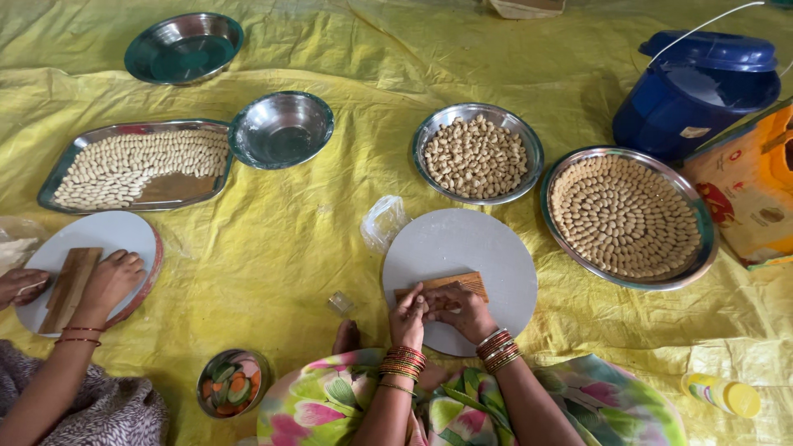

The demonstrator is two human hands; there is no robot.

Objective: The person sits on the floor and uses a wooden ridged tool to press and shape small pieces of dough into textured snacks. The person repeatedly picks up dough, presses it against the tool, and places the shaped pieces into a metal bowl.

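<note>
I press a small piece of dough against the ridged wooden comb point(450, 286) on my round white board point(487, 248), my left hand point(408, 317) and right hand point(459, 307) both curled close with fingertips pinched on it, though the piece itself is hidden under them. Just beyond, a steel bowl point(477, 154) holds loose pieces, while the round tray point(625, 216) at my right looks almost full of shaped ones in rings. To my left another person's hands point(103, 281) work a second comb, their rectangular tray point(136, 165) about two-thirds filled.
</note>
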